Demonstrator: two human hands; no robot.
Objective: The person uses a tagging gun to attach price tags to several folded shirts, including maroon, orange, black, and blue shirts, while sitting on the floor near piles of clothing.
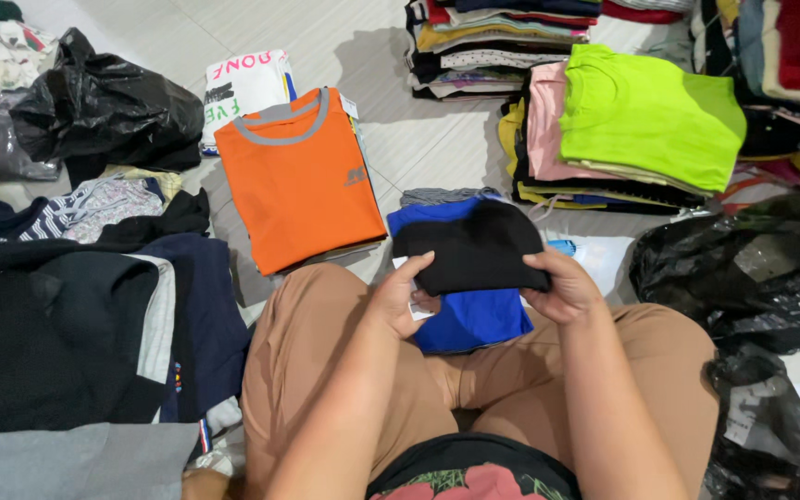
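Two hands, left hand [398, 301] and right hand [562, 289], each grip one folded black garment [474, 248].

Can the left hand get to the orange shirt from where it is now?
Probably yes. The orange shirt lies on top of its pile just ahead-left of the left hand, nothing over it. But that hand shares its grip on the black folded garment with the right hand.

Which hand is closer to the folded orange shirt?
Left. The left hand grips the black cloth just right of the orange shirt; the right hand holds the cloth's far side, farther away.
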